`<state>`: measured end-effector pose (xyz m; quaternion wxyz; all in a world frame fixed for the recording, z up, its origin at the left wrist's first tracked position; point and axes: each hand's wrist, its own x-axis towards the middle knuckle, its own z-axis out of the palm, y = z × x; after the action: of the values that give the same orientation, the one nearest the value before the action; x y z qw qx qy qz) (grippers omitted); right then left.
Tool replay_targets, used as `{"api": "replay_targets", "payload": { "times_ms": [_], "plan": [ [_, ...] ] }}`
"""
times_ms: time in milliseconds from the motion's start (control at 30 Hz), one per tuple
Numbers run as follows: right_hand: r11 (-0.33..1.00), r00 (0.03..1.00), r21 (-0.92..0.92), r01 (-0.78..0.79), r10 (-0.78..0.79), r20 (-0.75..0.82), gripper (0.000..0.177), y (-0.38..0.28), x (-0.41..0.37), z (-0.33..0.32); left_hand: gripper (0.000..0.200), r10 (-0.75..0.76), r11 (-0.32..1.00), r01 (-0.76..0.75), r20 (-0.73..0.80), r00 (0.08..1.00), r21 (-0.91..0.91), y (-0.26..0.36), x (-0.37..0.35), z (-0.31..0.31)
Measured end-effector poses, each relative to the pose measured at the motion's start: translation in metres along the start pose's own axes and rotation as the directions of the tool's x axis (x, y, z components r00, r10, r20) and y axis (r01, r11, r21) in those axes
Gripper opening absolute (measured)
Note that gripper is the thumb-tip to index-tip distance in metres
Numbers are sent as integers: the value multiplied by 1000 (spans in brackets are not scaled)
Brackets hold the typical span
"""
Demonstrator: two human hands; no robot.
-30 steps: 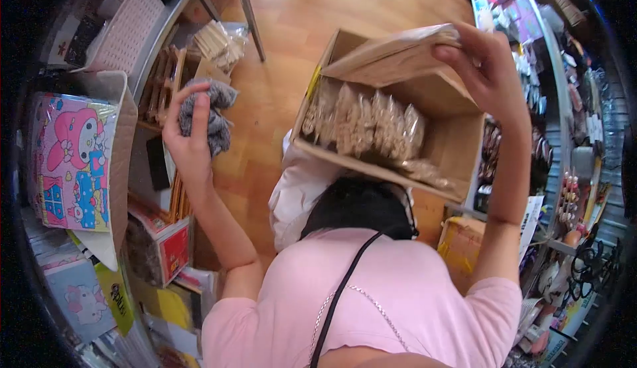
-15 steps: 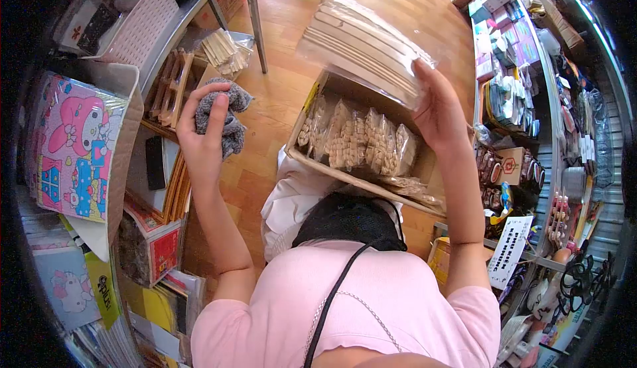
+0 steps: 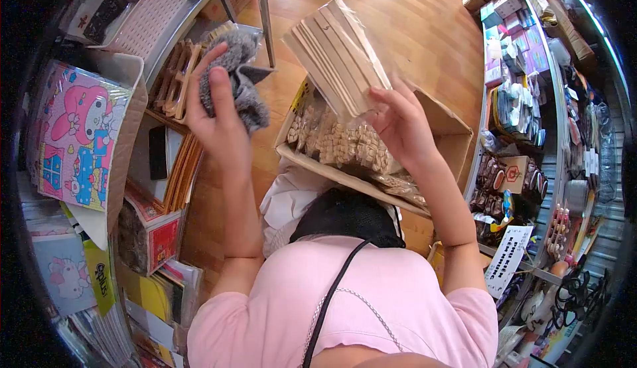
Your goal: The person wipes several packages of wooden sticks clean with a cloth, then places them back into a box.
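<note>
My left hand is closed around a crumpled grey cloth, held up at the left near the shelf. In my right hand is a clear plastic pack of flat wooden sticks, gripped by its lower right end and tilted. Below the pack, an open cardboard box rests in front of my lap. Inside it are several clear bags of small light-wood pieces. The pack and my right hand cover part of the box.
Shelving on the left carries a white basket, bundled wooden pieces and a box with a cartoon picture. Packed shelves line the right, with a printed sign. A metal table leg stands beyond my left hand.
The stick pack has swung to a steeper tilt and moved left with my right hand. My left hand has brought the cloth slightly right, and the cloth is more spread out.
</note>
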<state>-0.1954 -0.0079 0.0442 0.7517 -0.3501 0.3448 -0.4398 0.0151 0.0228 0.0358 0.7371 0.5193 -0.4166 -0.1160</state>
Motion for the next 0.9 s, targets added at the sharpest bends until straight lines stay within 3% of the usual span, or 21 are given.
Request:
{"api": "replay_targets", "payload": {
  "times_ms": [100,167,233,300,333,400,467,600,667,733,800,900],
  "plan": [
    [998,996,50,-43,39,76,45,7,0,6,22,125,992,-125,2,992,-6,9,-5,24],
    [992,993,104,-65,54,107,44,10,-1,5,21,170,984,-178,190,967,24,11,-15,39],
    [981,996,188,-49,34,81,43,18,-1,9,24,112,994,-104,497,860,-43,13,-37,58],
    [993,999,115,33,-33,-1,44,24,0,5,29,345,833,-514,535,771,203,6,-58,75],
    [993,991,37,114,-111,-81,45,26,0,6,29,343,832,-515,538,770,206,2,-59,77],
    [995,988,19,97,-94,-118,46,23,-4,8,34,314,864,-477,570,759,160,-3,-52,84],
    [992,992,-90,92,-99,-77,50,24,-6,5,33,289,867,-471,606,741,164,-1,-41,86],
    [992,992,-44,120,-118,47,49,34,-3,-1,29,272,906,-400,530,803,141,-11,-19,95],
    [990,991,-62,124,-120,61,49,40,-7,4,28,200,932,-305,421,885,197,-20,-10,98],
    [991,996,-99,88,-86,17,49,40,-11,6,30,159,963,-232,403,901,140,-23,-8,96],
    [990,996,-116,79,-74,50,49,38,-12,7,34,6,993,-44,327,945,109,-21,-14,93],
    [988,989,-87,125,-118,84,49,30,-11,5,36,-10,992,-36,358,933,121,-7,-43,84]
  ]
}}
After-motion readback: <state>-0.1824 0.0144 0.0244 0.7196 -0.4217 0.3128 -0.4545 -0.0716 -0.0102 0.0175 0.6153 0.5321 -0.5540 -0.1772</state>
